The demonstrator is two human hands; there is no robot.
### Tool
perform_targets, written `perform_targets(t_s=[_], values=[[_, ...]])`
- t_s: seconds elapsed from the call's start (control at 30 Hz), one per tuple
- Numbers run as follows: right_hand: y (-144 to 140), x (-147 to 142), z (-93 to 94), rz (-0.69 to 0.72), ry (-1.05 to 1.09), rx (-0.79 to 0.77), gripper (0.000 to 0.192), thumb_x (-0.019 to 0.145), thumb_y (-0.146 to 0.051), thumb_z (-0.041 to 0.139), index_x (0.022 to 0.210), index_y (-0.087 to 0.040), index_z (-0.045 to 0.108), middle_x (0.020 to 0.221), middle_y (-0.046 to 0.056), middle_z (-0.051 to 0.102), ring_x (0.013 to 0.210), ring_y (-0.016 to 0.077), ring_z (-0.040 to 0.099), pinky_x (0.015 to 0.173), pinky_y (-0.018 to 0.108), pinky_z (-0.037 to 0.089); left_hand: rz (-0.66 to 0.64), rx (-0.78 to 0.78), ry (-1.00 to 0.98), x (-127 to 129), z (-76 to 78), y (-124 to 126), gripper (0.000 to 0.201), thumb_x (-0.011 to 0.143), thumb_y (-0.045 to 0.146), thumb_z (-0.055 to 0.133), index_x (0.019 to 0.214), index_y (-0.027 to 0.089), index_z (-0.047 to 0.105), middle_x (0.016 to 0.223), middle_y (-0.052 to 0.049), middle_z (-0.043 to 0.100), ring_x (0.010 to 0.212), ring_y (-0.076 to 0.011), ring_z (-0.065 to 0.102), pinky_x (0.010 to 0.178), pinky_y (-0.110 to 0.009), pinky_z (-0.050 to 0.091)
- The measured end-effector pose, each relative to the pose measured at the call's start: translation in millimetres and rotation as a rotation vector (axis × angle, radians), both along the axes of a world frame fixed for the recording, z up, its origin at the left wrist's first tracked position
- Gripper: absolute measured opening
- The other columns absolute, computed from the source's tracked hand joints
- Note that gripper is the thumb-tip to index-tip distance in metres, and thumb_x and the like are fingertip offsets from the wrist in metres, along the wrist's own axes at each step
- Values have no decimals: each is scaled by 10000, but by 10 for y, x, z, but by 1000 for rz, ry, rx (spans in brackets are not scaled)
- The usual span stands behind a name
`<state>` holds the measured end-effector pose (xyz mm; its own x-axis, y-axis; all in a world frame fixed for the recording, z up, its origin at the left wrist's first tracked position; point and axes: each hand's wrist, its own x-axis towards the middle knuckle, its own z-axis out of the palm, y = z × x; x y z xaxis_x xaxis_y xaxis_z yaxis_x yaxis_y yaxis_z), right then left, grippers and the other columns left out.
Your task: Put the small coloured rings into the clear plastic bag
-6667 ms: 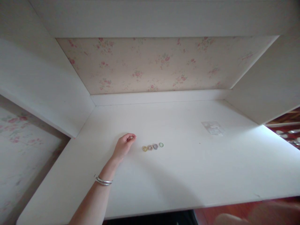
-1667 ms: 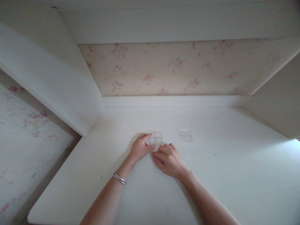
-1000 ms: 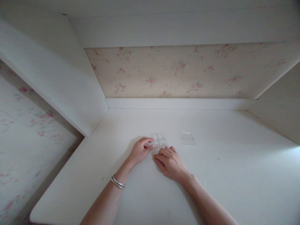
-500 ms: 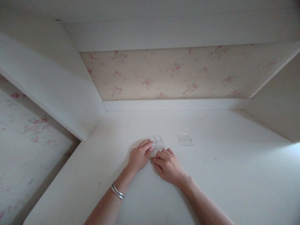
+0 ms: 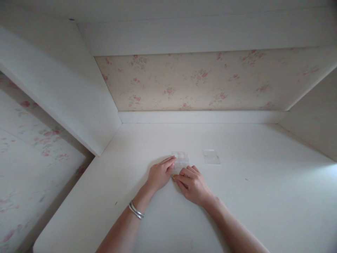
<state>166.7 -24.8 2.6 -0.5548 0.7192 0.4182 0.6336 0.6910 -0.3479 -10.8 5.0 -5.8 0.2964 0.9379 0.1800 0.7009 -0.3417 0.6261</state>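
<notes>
Both hands were down on the white desk (image 5: 237, 196), meeting at a small clear plastic box (image 5: 180, 161) with little compartments, which lay flat near the middle of the surface. The left hand (image 5: 159, 174) lay along the box's left edge, fingers stretched forward and touching its side, two silver bangles (image 5: 136, 210) on that wrist. The right hand (image 5: 193, 182) came in from the near right, fingers curled and bunched at the box's near edge, and a tiny yellowish thing (image 5: 173, 178) peeked out at its fingertips; whether it was pinched or only touched, I could not tell. What sat in the compartments was too faint to make out. Off to the right of the box, apart from it, a flat clear lid (image 5: 211, 156) lay on the desk. Behind stood the flowered back wall (image 5: 200, 80), with white panels on either side.
</notes>
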Motion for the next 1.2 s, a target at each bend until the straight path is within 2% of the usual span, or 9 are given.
perform_targets(t_s=[0.1,0.2,0.33,0.43,0.6,0.7,0.8,0.97,1.2], values=[[-1,11,-14,-1,35,-5,221,907,-217,479,912,-235,699,771,36,589,741,147,486,713,301,299,7,16,-71,-38,-19,18,364,930,228,383,1253,274,545,1303,10,552,1190,-140,503,1039,-292,382],[0,25,-36,-8,78,-12,207,897,-217,494,911,-237,700,771,34,587,737,147,497,704,298,315,24,34,-134,-79,0,10,294,913,243,424,1131,226,621,1169,-37,601,1069,-153,557,935,-275,450],[37,56,-73,-100,194,-7,201,902,-249,504,897,-226,703,771,38,585,732,145,520,711,301,356,34,15,-135,-120,117,-77,270,918,318,425,979,199,659,990,-47,616,796,-134,587,715,-241,488],[90,95,-93,-208,299,-3,203,903,-282,508,907,-224,703,773,43,589,738,153,533,709,305,398,-36,-38,-76,-145,221,-165,250,906,334,450,936,214,668,912,-29,619,690,-116,559,667,-226,471],[189,166,-113,-363,485,-113,235,894,-348,502,910,-223,700,812,48,588,738,157,546,592,268,431,-184,-52,50,-175,274,-244,169,843,339,564,907,255,696,897,-9,609,750,-122,579,731,-219,464],[251,200,-135,-425,557,-169,272,883,-388,499,899,-211,704,802,50,584,699,154,537,532,256,415,-204,-34,100,-166,248,-257,206,838,340,574,1010,301,681,972,-2,591,784,-121,588,779,-224,463],[299,225,-160,-470,584,-200,291,866,-413,514,888,-199,709,781,50,578,667,153,524,538,266,413,-204,-28,159,-143,221,-261,223,856,330,546,1040,325,673,986,5,579,746,-107,583,771,-226,462],[304,223,-172,-465,583,-225,299,864,-424,519,900,-198,712,784,48,571,672,154,522,535,268,408,-205,-20,192,-128,193,-253,216,876,326,520,1016,331,684,963,11,585,724,-102,575,743,-224,454],[277,199,-200,-417,556,-185,320,876,-437,502,890,-205,722,803,53,574,710,165,547,600,305,444,-201,-27,181,-132,195,-244,195,872,308,520,928,303,707,944,7,606,747,-113,579,725,-221,445]])
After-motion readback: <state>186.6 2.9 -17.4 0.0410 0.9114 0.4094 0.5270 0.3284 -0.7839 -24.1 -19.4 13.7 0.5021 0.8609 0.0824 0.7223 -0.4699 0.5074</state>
